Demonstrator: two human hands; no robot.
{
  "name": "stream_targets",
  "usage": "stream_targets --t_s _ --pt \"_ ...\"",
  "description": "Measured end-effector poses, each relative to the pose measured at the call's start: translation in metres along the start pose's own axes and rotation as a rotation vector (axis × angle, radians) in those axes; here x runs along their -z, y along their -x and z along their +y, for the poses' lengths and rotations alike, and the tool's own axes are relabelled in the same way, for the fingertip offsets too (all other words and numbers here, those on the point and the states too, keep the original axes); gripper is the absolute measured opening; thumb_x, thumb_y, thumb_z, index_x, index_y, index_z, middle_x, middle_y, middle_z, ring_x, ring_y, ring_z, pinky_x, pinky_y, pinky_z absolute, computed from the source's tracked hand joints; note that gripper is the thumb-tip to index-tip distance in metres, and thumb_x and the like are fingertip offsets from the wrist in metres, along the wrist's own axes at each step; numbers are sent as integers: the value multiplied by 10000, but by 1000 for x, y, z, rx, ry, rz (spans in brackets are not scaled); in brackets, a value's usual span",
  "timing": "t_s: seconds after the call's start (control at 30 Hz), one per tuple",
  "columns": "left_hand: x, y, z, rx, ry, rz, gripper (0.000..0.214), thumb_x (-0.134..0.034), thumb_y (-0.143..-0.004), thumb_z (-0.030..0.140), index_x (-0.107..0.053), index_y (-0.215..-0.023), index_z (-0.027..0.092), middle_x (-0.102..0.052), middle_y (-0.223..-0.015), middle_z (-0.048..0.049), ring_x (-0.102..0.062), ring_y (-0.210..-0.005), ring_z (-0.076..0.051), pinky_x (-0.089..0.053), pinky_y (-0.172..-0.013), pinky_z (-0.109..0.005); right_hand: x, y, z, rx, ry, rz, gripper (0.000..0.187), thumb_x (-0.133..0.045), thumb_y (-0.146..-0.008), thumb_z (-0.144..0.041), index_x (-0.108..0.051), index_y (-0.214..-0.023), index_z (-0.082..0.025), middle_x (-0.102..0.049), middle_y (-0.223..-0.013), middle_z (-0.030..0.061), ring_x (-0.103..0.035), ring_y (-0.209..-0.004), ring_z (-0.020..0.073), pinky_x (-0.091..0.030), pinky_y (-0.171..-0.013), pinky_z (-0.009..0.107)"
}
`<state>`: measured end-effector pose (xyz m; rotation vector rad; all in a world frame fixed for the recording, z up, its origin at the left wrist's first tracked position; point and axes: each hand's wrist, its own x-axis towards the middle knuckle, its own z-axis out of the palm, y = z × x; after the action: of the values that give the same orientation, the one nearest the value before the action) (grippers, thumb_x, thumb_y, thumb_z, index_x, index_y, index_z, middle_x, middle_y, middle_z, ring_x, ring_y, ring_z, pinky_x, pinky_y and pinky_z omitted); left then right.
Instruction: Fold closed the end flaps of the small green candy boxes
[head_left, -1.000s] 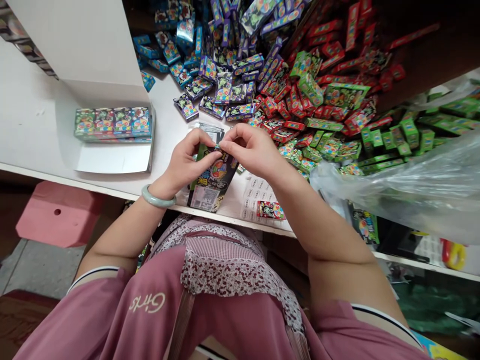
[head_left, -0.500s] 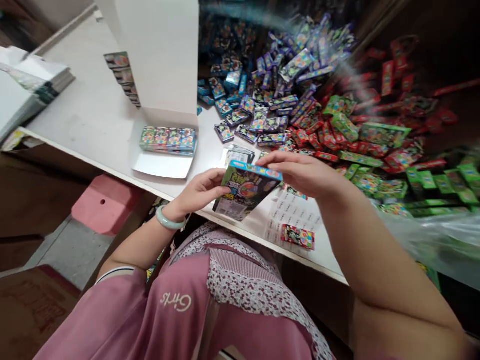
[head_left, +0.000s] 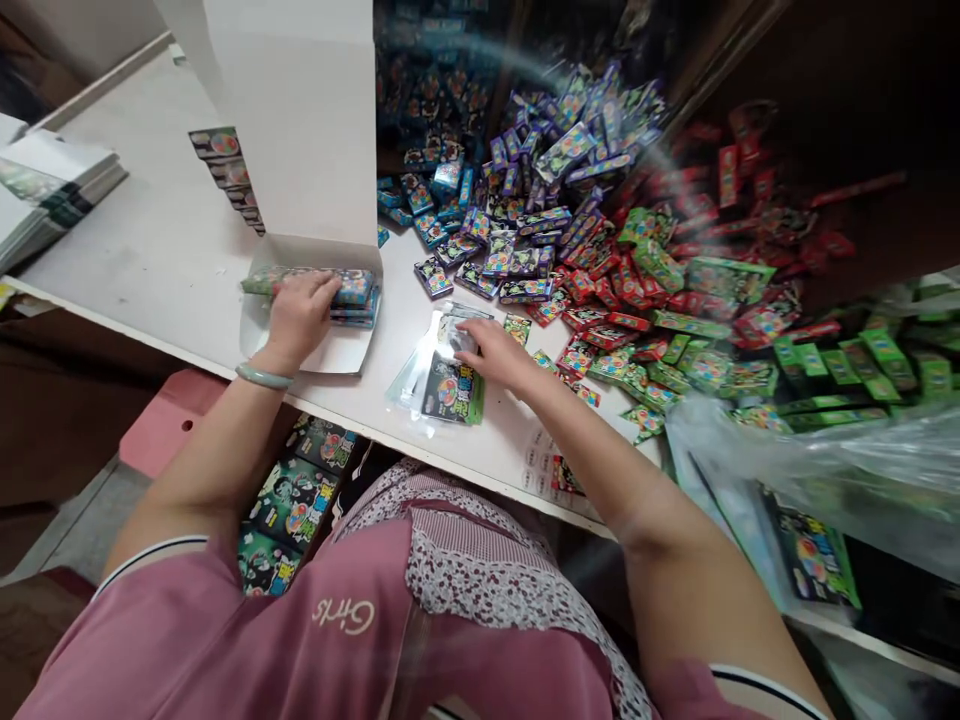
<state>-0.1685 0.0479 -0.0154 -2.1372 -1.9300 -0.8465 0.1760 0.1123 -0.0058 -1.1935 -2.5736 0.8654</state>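
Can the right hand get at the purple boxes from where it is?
Probably yes: the right hand is at the clear-wrapped black packet, and the purple boxes lie loose just beyond, with only low, flat items between.

Glossy plastic pouches (head_left: 409,388), matt cardboard box (head_left: 304,130)

And here's the white carton (head_left: 300,130), open on the pale tabletop (head_left: 142,250), its tall lid standing up at the back, and inside it a row of small printed boxes (head_left: 354,289), green at the left end, blue at the right, with more stacked beneath! Over to its right, the glossy flat packets (head_left: 444,393) lie overlapping on the table, clear plastic spreading out at the left, a black printed front showing bright round artwork and a green edge.
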Motion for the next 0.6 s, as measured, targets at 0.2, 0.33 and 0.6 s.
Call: stream_targets --t_s 0.2,0.33,0.6 --pt "1 23 39 49 55 -94 440 -674 -845 290 -614 -1266 178 -585 -1428 -205 -486 -1392 -402 -354 -1159 -656 0 -26 13 -9 170 -96 816 -878 -662 -321 -541 -1390 -173 -521 -1493 215 -481 -1395 402 -395 -1157 576" --pt "-12 30 98 -149 339 -161 325 -558 -958 327 -599 -1253 197 -694 -1235 -155 -645 -1176 -283 -526 -1026 -512 -10 -33 21 3 221 -87 769 -861 -638 -418 -587 -1322 -198 -596 -1327 194 -547 -1271 422 -444 -1076 586" --pt "-54 36 166 110 436 -175 579 -652 -887 312 -446 -1394 123 -531 -1460 -257 -507 -1387 -368 -438 -1154 -577 6 -36 26 5 -5 99 288 -809 -703 -301 -532 -636 -258 -550 -690 51 -623 -824 296 -498 -872 535"
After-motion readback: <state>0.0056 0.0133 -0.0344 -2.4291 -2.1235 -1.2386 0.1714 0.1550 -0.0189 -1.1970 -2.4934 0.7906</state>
